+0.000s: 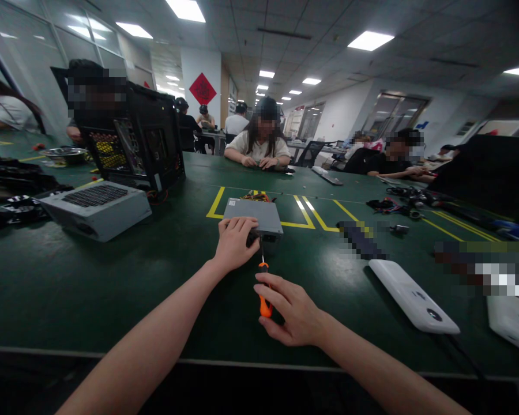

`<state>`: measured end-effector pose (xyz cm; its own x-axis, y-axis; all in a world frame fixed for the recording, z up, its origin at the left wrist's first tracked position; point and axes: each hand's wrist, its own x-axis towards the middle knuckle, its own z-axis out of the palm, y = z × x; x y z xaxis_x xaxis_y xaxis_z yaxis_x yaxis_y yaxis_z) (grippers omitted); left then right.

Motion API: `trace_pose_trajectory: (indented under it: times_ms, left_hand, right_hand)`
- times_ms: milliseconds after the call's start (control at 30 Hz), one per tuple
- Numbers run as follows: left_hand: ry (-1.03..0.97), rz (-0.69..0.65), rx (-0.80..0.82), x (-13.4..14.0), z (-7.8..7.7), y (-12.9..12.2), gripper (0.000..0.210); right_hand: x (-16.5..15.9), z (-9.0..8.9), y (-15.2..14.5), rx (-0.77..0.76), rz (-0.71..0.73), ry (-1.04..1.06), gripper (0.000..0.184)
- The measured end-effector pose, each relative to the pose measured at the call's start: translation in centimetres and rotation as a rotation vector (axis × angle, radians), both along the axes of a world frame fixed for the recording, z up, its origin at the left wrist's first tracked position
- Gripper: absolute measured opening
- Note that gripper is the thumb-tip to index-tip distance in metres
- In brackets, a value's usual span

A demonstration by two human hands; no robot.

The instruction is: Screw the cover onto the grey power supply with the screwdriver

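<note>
A grey metal computer power supply [259, 214] lies flat on the green table in front of me, coloured cables bunched behind it. My left hand [237, 243] grips its near left corner, fingers over the top and thumb at the near face. In my right hand [290, 308] is a screwdriver [265, 307] with an orange and black handle, held between the fingertips and thumb. Its thin shaft points away from me and meets the near face of the power supply, beside my left thumb. The exact spot where the tip sits is too small to make out.
A second, larger power supply [99, 208] lies at the left, before an open black computer case [134, 138]. To the right are a white device [415, 297] and loose cables [389, 206]. Yellow tape [309, 212] marks the table. A person [259, 138] sits opposite.
</note>
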<state>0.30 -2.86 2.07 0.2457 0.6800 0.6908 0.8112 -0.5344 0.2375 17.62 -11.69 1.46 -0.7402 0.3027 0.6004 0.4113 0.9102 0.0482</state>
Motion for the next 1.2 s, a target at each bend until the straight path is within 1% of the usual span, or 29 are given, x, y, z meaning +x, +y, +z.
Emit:
trace_pose_trajectory:
  times_ms: [67,167,267,333,433,533,633,733,867,1000,1133,1200]
  left_hand:
    - [-0.003,0.004,-0.006,0.0,0.0,0.0,0.025]
    - [-0.004,0.006,-0.014,0.0,0.1,0.0,0.025]
    - [0.0,0.0,-0.014,0.0,0.2,0.0,0.027]
    - [0.003,-0.003,-0.008,0.0,0.2,0.0,0.027]
    - [0.001,-0.003,-0.005,0.0,0.1,0.0,0.026]
    - [-0.002,-0.004,-0.01,0.0,0.1,0.0,0.026]
    - [-0.004,-0.01,-0.011,0.0,0.1,0.0,0.026]
    - [-0.008,-0.016,-0.015,-0.1,0.3,-0.1,0.026]
    - [-0.005,-0.032,-0.021,-0.2,0.4,-0.2,0.027]
    - [-0.017,-0.032,-0.026,-0.2,0.2,-0.1,0.027]
    - [-0.025,-0.028,-0.018,-0.1,0.1,0.0,0.028]
    - [-0.024,-0.027,-0.014,-0.1,0.1,0.0,0.028]
  right_hand:
    - [-0.1,0.3,0.0,0.041,-0.024,-0.054,0.04]
    - [-0.2,0.2,0.1,0.067,-0.014,0.002,0.037]
    - [-0.2,-0.4,0.3,0.039,0.007,0.108,0.038]
    - [-0.1,-0.6,0.3,-0.007,0.007,0.125,0.039]
    - [-0.1,-0.2,0.2,-0.04,0.001,0.066,0.039]
    - [-0.2,0.5,0.0,0.017,-0.014,-0.033,0.041]
    - [-0.4,0.8,0.0,0.071,-0.019,-0.047,0.037]
    - [-0.5,0.5,0.2,0.078,-0.004,0.012,0.033]
    - [-0.6,-0.1,0.4,0.052,0.0,0.064,0.034]
    - [-0.7,-0.2,0.4,0.047,-0.025,0.026,0.034]
    - [-0.7,0.0,0.5,0.027,-0.025,-0.046,0.038]
    - [-0.8,0.0,0.5,0.02,-0.026,-0.065,0.038]
